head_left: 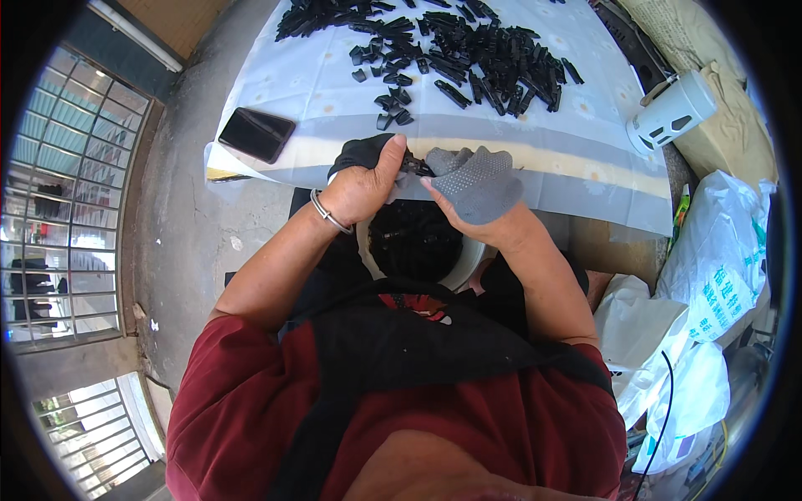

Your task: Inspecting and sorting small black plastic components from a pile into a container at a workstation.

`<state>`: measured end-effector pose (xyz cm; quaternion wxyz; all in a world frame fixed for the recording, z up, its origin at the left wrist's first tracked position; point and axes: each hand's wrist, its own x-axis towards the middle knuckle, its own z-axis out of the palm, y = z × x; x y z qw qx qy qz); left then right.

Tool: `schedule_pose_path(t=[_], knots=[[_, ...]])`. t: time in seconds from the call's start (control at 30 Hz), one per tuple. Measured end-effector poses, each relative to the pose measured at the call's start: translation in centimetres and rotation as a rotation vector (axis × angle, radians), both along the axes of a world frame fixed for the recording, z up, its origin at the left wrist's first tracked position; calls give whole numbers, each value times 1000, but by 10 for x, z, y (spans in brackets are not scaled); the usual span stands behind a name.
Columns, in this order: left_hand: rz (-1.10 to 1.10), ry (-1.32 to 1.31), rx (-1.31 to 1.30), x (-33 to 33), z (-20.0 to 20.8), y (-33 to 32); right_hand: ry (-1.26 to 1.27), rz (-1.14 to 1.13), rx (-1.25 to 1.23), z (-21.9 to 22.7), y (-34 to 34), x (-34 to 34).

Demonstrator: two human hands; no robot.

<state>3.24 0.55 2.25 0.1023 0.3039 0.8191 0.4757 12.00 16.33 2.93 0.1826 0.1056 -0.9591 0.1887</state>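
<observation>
From the head view, white plastic bags (710, 275) with blue-green print slump at the right, and a white perforated cylinder (671, 113) lies on the table edge. A white bowl (464, 265) in the lap holds black pieces. The bare left hand (361, 188) pinches a small black part (411, 164) (mostly hidden) against the grey-gloved right hand (478, 185), fingers curled on it, just above the bowl.
</observation>
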Motion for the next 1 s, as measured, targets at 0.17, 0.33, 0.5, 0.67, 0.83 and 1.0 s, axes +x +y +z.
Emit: schedule_pose_path(t=[0.17,0.33,0.5,0.67,0.83,1.0], knots=[[-36,79,-88,11,5,7,44,-7,129,-22,-9,-4],[-227,96,-171,-3,14,-5,-124,94,-315,-13,-5,-9],[185,495,-477,-36,-6,-9,-145,-272,15,-5,21,-51],[126,542,-585,-49,-16,16,43,-338,241,-32,39,-92],[104,633,-492,-55,-28,0,-142,-286,296,-23,31,-76],[130,630,-472,-53,-29,-4,75,-152,-54,-26,29,-40]])
